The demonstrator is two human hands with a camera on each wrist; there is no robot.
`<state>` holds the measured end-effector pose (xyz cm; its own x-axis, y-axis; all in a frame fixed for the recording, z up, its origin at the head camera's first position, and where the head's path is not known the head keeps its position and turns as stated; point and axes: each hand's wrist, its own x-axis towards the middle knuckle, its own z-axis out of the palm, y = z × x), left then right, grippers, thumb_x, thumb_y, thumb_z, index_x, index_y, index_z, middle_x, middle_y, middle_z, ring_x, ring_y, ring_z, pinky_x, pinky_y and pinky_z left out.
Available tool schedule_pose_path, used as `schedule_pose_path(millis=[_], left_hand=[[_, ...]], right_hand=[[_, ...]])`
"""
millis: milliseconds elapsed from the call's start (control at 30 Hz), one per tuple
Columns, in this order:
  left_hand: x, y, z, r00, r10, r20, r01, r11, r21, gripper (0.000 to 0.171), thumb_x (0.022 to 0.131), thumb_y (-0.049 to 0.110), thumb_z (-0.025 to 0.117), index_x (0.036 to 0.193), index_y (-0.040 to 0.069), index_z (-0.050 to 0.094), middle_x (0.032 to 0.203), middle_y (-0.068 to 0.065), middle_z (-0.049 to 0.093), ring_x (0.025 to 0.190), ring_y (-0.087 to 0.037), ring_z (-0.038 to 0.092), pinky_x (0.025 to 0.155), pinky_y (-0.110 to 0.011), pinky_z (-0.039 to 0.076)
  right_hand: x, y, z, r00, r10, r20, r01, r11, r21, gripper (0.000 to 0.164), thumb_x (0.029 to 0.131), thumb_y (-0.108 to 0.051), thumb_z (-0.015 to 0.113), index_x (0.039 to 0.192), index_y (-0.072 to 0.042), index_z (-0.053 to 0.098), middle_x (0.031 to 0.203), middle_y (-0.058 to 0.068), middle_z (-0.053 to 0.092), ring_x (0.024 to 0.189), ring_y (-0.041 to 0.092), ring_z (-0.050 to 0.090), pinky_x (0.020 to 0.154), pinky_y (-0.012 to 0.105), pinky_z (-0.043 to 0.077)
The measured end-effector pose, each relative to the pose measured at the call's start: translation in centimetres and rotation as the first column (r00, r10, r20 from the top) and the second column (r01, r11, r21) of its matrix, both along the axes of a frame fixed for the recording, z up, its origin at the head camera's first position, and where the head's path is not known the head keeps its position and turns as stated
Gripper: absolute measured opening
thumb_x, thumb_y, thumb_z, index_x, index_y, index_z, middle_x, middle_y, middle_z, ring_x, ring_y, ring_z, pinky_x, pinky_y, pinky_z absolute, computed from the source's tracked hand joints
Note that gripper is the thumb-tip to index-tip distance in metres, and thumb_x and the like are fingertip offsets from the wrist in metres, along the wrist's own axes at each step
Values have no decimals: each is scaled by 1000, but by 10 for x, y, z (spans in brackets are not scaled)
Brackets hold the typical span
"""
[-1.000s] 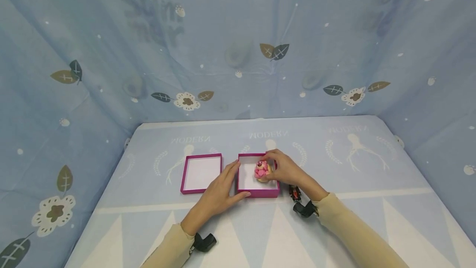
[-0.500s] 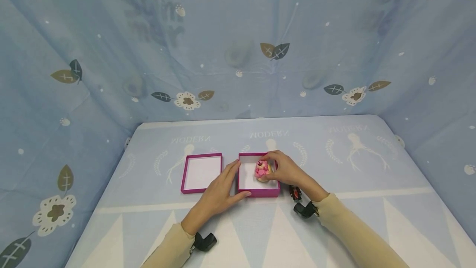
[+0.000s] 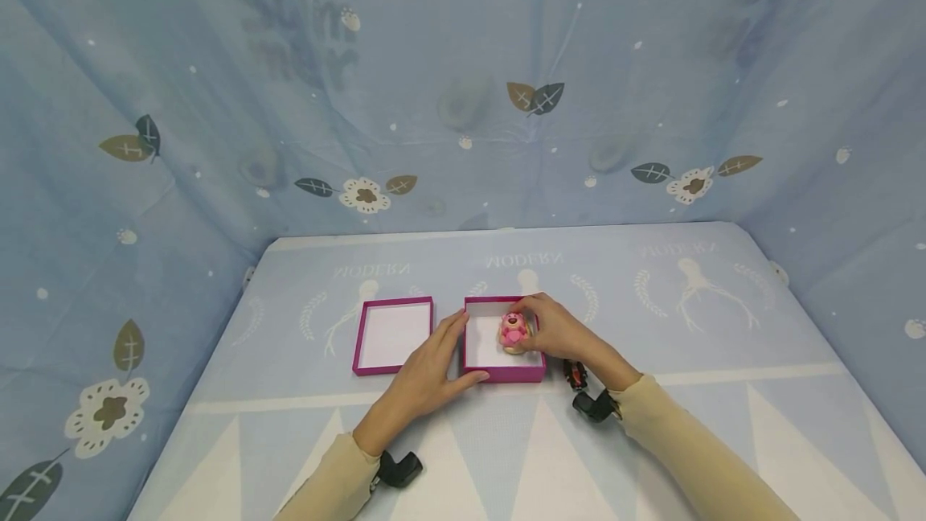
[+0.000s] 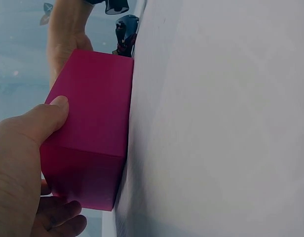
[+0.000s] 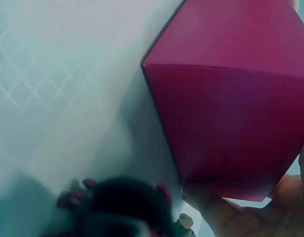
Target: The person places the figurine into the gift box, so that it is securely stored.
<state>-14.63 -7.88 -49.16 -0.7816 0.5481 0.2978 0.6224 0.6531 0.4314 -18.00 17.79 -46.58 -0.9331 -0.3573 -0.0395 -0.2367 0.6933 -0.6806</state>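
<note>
A magenta box [image 3: 504, 375] with a white inside stands uncovered near the middle of the table. My left hand [image 3: 427, 372] holds its near left corner; in the left wrist view the thumb presses one magenta wall [image 4: 95, 106] and the fingers lie along the adjoining side. Inside the box, at the right, sits a pink bear figurine [image 3: 512, 328] facing me. My right hand [image 3: 560, 330] reaches over the right wall and pinches the figurine between thumb and fingers. In the right wrist view the box walls [image 5: 231, 118] hide the figurine.
The box's shallow lid [image 3: 358, 348], magenta with white inside, lies left of the box. A small black and red toy [image 3: 575, 375] lies right of the box, beneath my right wrist. Blue patterned cloth [image 3: 463, 103] hangs behind the table [image 3: 499, 457].
The bear figurine has shifted slightly right and turned to face the front, with my right hand on it. My left hand has stayed at the box.
</note>
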Motion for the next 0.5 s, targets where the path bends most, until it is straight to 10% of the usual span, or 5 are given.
schedule_pose_path(millis=[500], left_hand=[[-1, 0, 1, 1000, -2, 13, 2, 1000, -3, 95, 83, 56, 71, 152, 4, 31, 152, -10, 40, 136, -24, 47, 107, -40, 46]], right_hand=[[0, -3, 2, 999, -9, 44, 7, 999, 46, 59, 71, -24, 88, 122, -7, 63, 134, 21, 51, 127, 38, 50, 107, 56, 42]])
